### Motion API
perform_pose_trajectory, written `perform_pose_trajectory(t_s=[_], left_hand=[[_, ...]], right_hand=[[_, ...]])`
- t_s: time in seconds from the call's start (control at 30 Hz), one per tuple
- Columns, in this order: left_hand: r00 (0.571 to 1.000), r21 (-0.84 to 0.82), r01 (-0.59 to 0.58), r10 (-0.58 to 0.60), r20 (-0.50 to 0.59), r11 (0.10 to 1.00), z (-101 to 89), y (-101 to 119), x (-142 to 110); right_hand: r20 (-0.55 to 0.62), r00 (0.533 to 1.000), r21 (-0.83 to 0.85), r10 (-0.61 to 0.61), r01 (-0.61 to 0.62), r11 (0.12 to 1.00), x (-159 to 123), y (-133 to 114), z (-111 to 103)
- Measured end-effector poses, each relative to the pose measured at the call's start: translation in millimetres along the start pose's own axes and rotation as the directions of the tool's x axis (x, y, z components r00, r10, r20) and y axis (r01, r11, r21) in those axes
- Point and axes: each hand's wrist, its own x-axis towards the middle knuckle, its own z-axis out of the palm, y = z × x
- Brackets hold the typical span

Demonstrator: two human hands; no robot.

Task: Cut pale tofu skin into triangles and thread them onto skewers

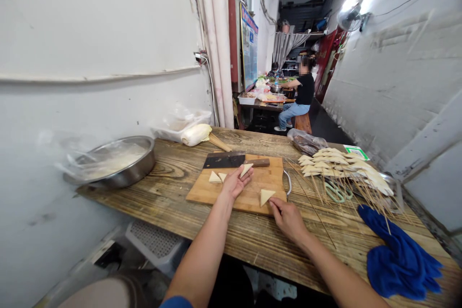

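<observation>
My left hand [236, 184] is palm up over a wooden cutting board [252, 204], its fingers closed on a pale, flat triangular slice [247, 169]. Lower right, my right hand [288, 216] pinches the corner of another pale triangular slice [266, 196] above the board's near edge. Whether a skewer is also in that pinch is too small to tell. A couple more triangular slices [214, 177] lie on the board left of my left hand. Behind them rests a cleaver [224, 160] with a dark blade and wooden handle.
On the right lie many skewered pale slices [335, 161], green-handled scissors [334, 192], loose skewers [317, 211] and a blue cloth [400, 260]. A metal basin [126, 173] stands left, near a wrapped pale bundle [197, 134]. A person [305, 86] sits at a far table.
</observation>
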Motion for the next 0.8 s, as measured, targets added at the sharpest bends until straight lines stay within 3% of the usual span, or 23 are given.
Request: perform_pose_trajectory(t_s=[0.8], left_hand=[[0.997,0.165,-0.003,-0.010,0.080,0.986,9.7,-3.1,-14.7]], right_hand=[[0.018,0.999,0.023,0.030,-0.030,0.999,1.5,-1.6,-2.9]])
